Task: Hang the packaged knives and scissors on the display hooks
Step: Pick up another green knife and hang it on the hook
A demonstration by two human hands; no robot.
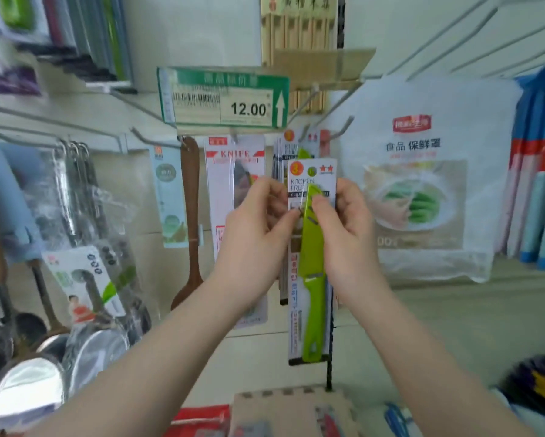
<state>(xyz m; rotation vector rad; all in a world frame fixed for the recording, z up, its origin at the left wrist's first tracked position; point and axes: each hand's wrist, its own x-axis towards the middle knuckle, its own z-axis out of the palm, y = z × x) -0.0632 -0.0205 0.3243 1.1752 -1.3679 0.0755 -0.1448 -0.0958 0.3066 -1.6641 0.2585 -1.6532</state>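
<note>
White shop display wall, wire hooks jutting forward; green-framed price tag [223, 97] reading 12.00 hangs above centre. Bagged food covers [422, 178] to the right, steel ladles [75, 197] to the left.

Both hands hold one carded green-handled fruit knife [311, 263], upright, in front of the wall. Left hand [258, 228] curled closed on the card's left edge, thumb on the face. Right hand [346, 228] closed on the right edge, thumb pressed on the blister over the blade.

Matching knife packs [291, 146] already hang on a grey wire hook [304, 132] just above and behind. A white "KNIFE" card [233, 171] hangs on the neighbouring hook.

Judgement: card not yet on a hook. Its hang hole, near the top, is too blurred to make out. Raise the card, keep it square to the hook tip, thread the hole, then slide back against the stock.
</note>
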